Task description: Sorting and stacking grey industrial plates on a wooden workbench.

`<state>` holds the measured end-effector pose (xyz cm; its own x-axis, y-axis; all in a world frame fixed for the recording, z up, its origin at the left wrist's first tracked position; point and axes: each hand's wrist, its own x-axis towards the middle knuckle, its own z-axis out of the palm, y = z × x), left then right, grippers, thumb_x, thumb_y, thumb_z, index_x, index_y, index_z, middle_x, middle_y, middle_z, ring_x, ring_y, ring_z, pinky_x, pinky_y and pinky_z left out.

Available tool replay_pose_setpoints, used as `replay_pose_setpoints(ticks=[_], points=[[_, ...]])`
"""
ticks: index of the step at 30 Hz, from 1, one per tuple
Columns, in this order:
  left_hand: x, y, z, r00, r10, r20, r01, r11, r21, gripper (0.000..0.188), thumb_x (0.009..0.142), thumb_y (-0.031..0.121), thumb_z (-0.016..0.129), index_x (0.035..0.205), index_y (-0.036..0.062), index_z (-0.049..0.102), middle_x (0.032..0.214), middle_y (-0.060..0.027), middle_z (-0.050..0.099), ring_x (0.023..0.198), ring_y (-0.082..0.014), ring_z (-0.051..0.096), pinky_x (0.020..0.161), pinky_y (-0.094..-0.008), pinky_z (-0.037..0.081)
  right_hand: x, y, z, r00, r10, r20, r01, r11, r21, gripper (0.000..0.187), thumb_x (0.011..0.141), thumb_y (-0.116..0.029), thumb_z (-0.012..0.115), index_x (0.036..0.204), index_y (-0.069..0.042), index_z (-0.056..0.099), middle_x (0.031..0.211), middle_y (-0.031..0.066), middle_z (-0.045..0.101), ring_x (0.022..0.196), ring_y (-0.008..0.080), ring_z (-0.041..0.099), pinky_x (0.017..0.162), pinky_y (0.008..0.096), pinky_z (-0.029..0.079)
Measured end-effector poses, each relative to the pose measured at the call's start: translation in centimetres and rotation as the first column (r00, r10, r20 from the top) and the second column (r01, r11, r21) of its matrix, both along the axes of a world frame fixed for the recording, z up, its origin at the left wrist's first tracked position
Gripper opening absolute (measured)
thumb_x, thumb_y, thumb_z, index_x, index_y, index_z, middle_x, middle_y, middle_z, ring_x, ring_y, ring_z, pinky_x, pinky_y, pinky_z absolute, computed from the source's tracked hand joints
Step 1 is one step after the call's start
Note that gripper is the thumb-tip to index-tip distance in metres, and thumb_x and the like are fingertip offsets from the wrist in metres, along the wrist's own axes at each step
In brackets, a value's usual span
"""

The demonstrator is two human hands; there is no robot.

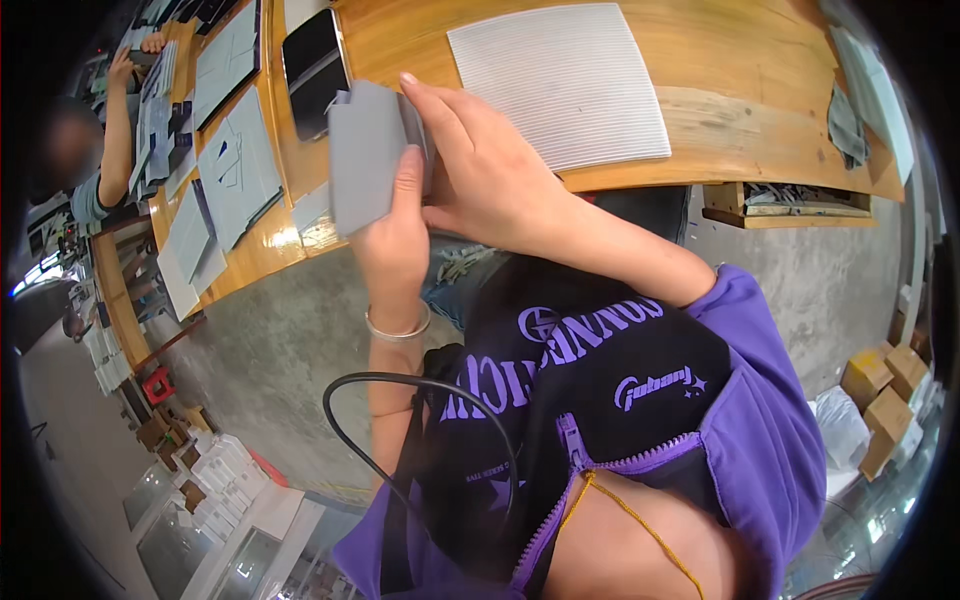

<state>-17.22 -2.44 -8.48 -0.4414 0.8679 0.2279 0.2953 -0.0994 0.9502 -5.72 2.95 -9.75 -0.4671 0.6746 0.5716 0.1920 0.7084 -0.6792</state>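
Above the table's near edge, a flat grey piece (365, 165) with a notched top edge is held up between both hands. It looks like a folded card or a slim box; its exact kind cannot be told. My left hand (393, 235), below a silver bangle, is closed on its lower right part, with the thumb along its face. On its right side is my right hand (485, 165), fingers together and pointing up along the edge. What the right fingers press on behind the piece is partly hidden. A dark-screened phone (312, 90) lies just behind the piece.
A white ribbed sheet (560, 90) lies on the wooden table (720, 80). Stacks of pale flat sheets (240, 165) spread along the left. A grey cloth (847, 125) hangs near the right end, above an open drawer (790, 203). Another person's arm (117, 140) reaches in at far left.
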Motion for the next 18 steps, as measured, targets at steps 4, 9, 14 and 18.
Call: replay_pose_setpoints(ticks=[4,9,14,18], points=[[-0.3,-0.5,-0.6,0.999,-0.047,0.025,0.048,0.997,-0.067,0.039,0.091,0.006,0.058,0.127,-0.0053,0.046,0.122,-0.0103,0.055,0.112,-0.019,0.053,0.095,-0.03,0.042,-0.6,-0.2,-1.0,0.998,-0.064,-0.004,0.064,0.997,0.039,0.098,0.057,-0.012,0.078,0.138,0.007,0.027,0.12,0.0201,0.046,0.109,0.0357,0.048,0.094,0.042,0.041],[-2.0,-0.8,0.6,0.973,-0.203,-0.106,0.178,0.96,-0.214,0.05,0.083,0.005,0.065,0.128,-0.0029,0.044,0.119,-0.0123,0.056,0.109,-0.0204,0.055,0.092,-0.0321,0.044,-0.1,-0.5,0.0,0.995,-0.094,0.027,0.092,0.995,0.044,0.095,0.06,-0.013,0.075,0.139,0.007,0.026,0.121,0.02,0.046,0.106,0.0349,0.049,0.091,0.0418,0.042],[-2.7,-1.5,0.8,0.982,-0.174,-0.069,0.148,0.948,-0.283,0.051,0.08,0.004,0.067,0.126,-0.0023,0.046,0.116,-0.0129,0.056,0.105,-0.0212,0.057,0.088,-0.0328,0.047,-0.3,-0.8,0.2,0.996,-0.075,0.051,0.075,0.997,0.009,0.095,0.061,-0.014,0.075,0.139,0.007,0.024,0.119,0.0217,0.047,0.103,0.0349,0.049,0.09,0.0415,0.042],[-2.1,-1.1,1.9,0.974,-0.224,-0.019,0.206,0.923,-0.326,0.052,0.078,0.004,0.069,0.124,-0.0024,0.048,0.116,-0.0126,0.057,0.104,-0.0216,0.057,0.087,-0.0332,0.047,-0.5,-0.8,-0.4,0.998,-0.054,0.038,0.054,0.999,0.003,0.096,0.061,-0.015,0.075,0.139,0.008,0.023,0.118,0.022,0.048,0.103,0.0349,0.05,0.091,0.0414,0.042]])
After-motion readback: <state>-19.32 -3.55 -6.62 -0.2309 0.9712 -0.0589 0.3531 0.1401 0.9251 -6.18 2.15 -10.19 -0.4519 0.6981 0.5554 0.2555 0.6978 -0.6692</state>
